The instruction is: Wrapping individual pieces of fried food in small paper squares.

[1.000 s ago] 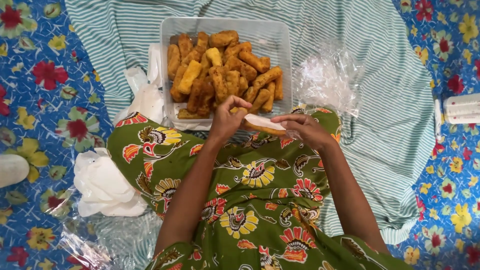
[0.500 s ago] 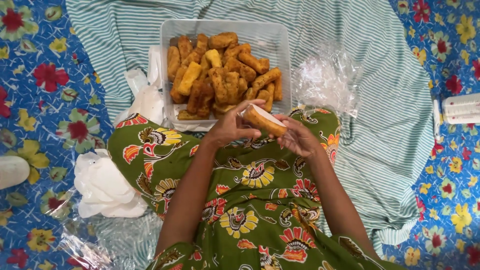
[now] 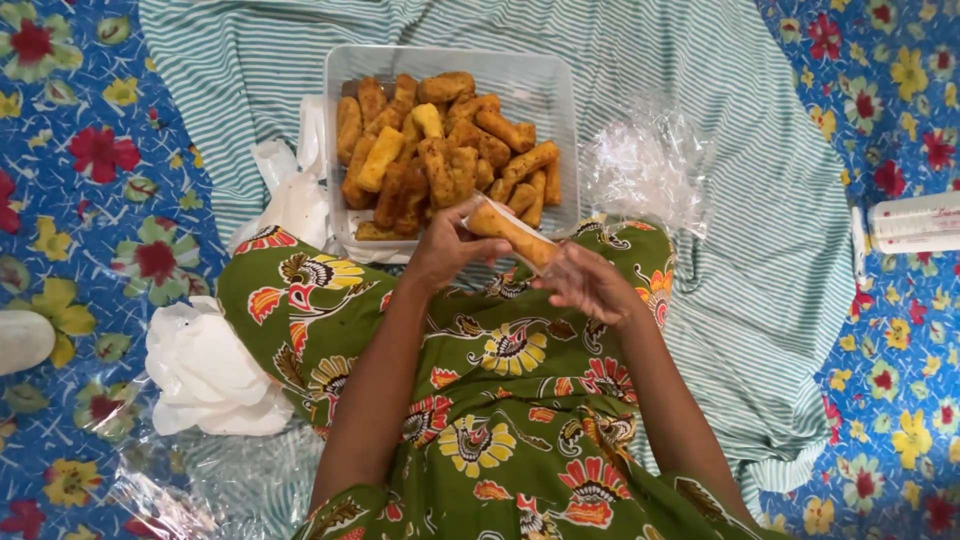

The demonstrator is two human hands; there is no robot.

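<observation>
While both hands meet above the lap, the left hand (image 3: 445, 250) pinches one end of a golden fried roll (image 3: 512, 232) that sits inside a thin clear wrapper, its fingers curled closed around the upper left end. The right hand (image 3: 585, 283) lies just beside the lower right end of the same roll, fingers spread loosely and partly blurred; whether it grips the wrapper or only touches it cannot be told. Item held: the roll, tilted, upper end toward the container, lower end toward the right hand, just in front of the near rim of the clear plastic container (image 3: 570, 120). Contents of container: a heap of similar fried rolls (image 3: 440, 150), brown and yellow, piled unevenly, filling most of the base. Underlay: a green and white striped cloth (image 3: 730, 300) beneath the container, spread over a blue floral mat (image 3: 90, 180). Right of the container, on the striped cloth: a crumpled stack of clear plastic wrappers (image 3: 650, 165). Left of the container: white plastic bags (image 3: 290, 195), touching its side; a further white crumpled bag (image 3: 205, 370) near the person's left knee. Garment: green dress with orange and yellow flowers (image 3: 500, 420), covering the lap. Far right edge: a white box-shaped object (image 3: 915, 222), partly cut off.
</observation>
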